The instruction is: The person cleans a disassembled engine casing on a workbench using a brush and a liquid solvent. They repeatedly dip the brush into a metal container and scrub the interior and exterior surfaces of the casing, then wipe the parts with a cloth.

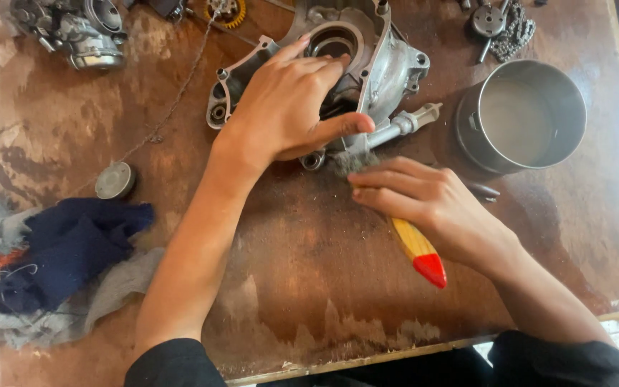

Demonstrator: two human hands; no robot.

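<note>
Two hands are at work on the worn wooden table (309,287). Your left hand (288,107) lies flat on top of the aluminium engine crankcase cover (388,64), fingers spread over its round opening and thumb stretched out along its near edge, pressing on the casting rather than wrapped around it. Just below that thumb, your right hand (424,204) is closed around a paintbrush (413,247), fingers curled over the ferrule end; the yellow wooden handle with its red tip sticks out from under your palm toward you, and the grey bristles meet the lower edge of the cover right beside your left thumb. A short metal shaft (410,123) juts from the cover just beyond your right fingertips.

Past your right hand, to its far right, stands a round steel tin (521,115) holding a cloudy liquid, near but apart from the cover. Beyond the tin lie a small round metal part and a loop of drive chain (514,36). Well off to the left of your left forearm sits a small round metal cap (114,180), and nearer you on that side is a heap of rags (59,265), dark blue, grey and orange. Far beyond your left hand, at the table's far corner, rests a carburettor (80,32), with a thin chain (173,100) trailing across the wood between it and the cover.
</note>
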